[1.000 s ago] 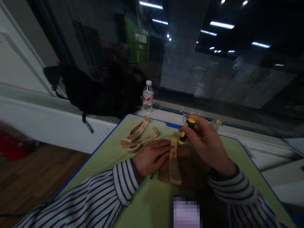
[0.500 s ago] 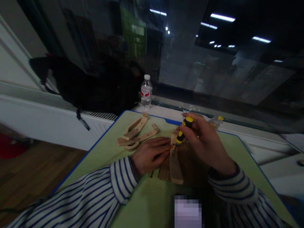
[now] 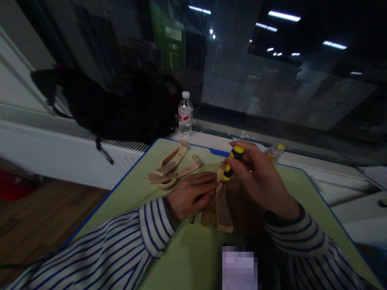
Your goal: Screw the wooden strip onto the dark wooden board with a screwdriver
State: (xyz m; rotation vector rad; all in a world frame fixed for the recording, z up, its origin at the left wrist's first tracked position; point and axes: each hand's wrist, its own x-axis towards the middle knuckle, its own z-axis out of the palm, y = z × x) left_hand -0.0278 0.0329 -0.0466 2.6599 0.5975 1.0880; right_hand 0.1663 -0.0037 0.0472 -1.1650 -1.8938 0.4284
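Screwdriver [image 3: 228,170] moved to screw [image 3: 221,192], right fingers [image 3: 239,166] gripping handle [image 3: 237,152] — left fingers [image 3: 206,177] outstretched, bottle [image 3: 185,115] (clear liquid [image 3: 185,129] inside)

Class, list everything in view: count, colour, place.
Table: one, green, centre
Board: one, dark brown, on table
Wooden strip: one, tan, on board
Screw: at least one, grey, at strip
Screwdriver: one, yellow and black, over strip
Loose pieces: at least three, tan, table's left
Bottle: one, clear, windowsill
Transparent object: one, yellow-tipped, far right
Bag: one, black, left
Window: one, dark, background
Radiator: one, white, left
Unclear object: one, red, floor
Sleeves: two, blue-striped, foreground
Left hand: one, bare, against strip
Right hand: one, bare, on screwdriver
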